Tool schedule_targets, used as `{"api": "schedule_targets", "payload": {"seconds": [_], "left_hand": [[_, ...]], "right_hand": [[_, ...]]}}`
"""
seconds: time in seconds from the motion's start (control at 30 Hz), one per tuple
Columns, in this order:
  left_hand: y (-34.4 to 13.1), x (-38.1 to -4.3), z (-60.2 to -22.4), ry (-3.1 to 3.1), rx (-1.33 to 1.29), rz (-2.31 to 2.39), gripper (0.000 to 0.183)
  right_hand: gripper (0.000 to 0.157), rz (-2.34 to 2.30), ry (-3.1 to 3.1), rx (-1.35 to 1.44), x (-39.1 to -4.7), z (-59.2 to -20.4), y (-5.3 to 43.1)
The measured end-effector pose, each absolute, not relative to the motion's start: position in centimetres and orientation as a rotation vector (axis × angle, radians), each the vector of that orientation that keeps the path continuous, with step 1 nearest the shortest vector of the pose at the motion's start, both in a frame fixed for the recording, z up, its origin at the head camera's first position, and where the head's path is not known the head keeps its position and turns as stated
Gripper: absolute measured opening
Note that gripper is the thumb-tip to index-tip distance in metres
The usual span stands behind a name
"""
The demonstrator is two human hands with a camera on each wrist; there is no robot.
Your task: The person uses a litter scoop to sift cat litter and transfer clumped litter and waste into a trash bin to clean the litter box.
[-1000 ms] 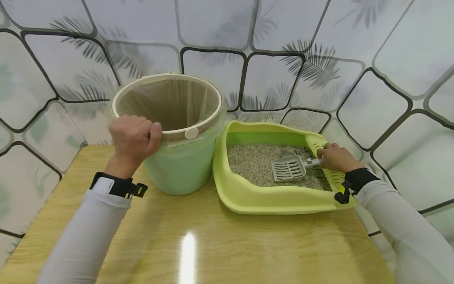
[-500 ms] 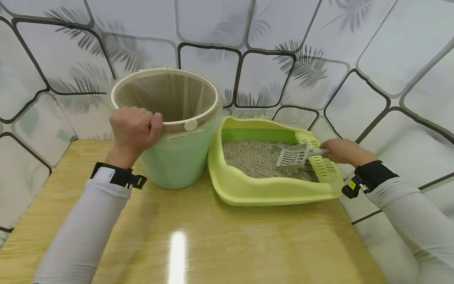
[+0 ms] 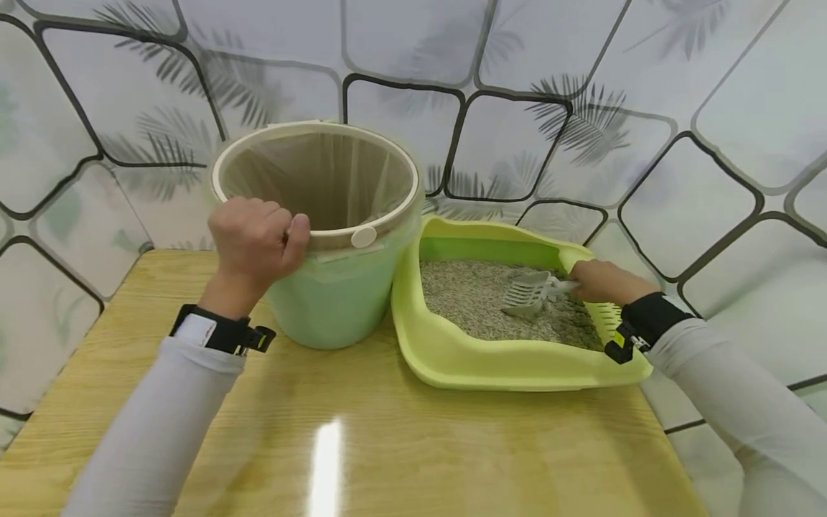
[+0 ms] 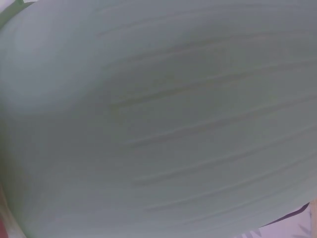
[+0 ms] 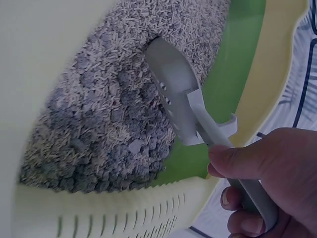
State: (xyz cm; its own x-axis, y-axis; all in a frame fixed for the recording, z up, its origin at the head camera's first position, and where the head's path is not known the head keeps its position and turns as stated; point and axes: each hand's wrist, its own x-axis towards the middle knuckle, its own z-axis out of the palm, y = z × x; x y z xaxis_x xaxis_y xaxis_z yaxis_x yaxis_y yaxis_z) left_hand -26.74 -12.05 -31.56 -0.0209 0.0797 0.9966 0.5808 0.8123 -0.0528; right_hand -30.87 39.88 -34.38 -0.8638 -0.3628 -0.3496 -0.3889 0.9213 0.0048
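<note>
My left hand grips the near left rim of a pale green trash bin lined with a clear bag. In the left wrist view only the bin's ribbed side shows; the hand is almost wholly out of sight there. With curled fingers my right hand holds the handle of a grey slotted litter scoop. The scoop is tilted, and its front edge meets the litter in the yellow-green litter box. Darker grey clumps lie in the litter near the box's slotted end.
Bin and box stand side by side on a wooden table. A patterned wall covering rises close behind them and also at the right. The box's slotted ledge runs along its right end, beneath my right wrist in the head view.
The scoop lifted and drew rightward, then came back down and tilted, its front edge now at the litter. My left hand keeps its grip on the bin rim. The head view has shifted slightly.
</note>
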Motion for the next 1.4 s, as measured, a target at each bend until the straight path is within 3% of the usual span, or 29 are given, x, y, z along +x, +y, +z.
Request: {"api": "schedule_targets", "payload": {"seconds": [0.23, 0.47, 0.57, 0.7, 0.93, 1.17, 1.4], "left_hand": [[-11.4, -24.9, -30.2, -1.501, -0.530, -0.476, 0.045], [-10.9, -24.1, -29.3, -1.451, -0.528, -0.492, 0.045], [-11.2, -24.3, -29.4, -1.455, -0.526, -0.492, 0.044], [-11.3, -24.7, -30.0, -1.493, -0.538, -0.488, 0.043], [-11.2, -25.5, -30.9, -1.553, -0.573, -0.457, 0.042], [-11.5, -26.0, -31.3, -1.574, -0.574, -0.438, 0.041], [-12.4, -26.6, -31.6, -1.604, -0.549, -0.421, 0.044]], "right_hand": [[0.015, 0.086, 2.675, -0.524, -31.8, -34.2, 38.8], [0.048, 0.071, 2.585, -0.448, -31.2, -34.4, 38.3], [0.053, 0.035, 2.575, -0.447, -30.9, -34.9, 38.3], [0.053, -0.009, 2.584, -0.469, -30.5, -35.3, 38.5], [0.038, -0.243, 2.564, -0.487, -29.8, -35.7, 37.7], [0.041, -0.379, 2.572, -0.519, -29.0, -35.2, 37.2], [0.032, -0.642, 2.547, -0.450, -27.4, -34.9, 37.8]]}}
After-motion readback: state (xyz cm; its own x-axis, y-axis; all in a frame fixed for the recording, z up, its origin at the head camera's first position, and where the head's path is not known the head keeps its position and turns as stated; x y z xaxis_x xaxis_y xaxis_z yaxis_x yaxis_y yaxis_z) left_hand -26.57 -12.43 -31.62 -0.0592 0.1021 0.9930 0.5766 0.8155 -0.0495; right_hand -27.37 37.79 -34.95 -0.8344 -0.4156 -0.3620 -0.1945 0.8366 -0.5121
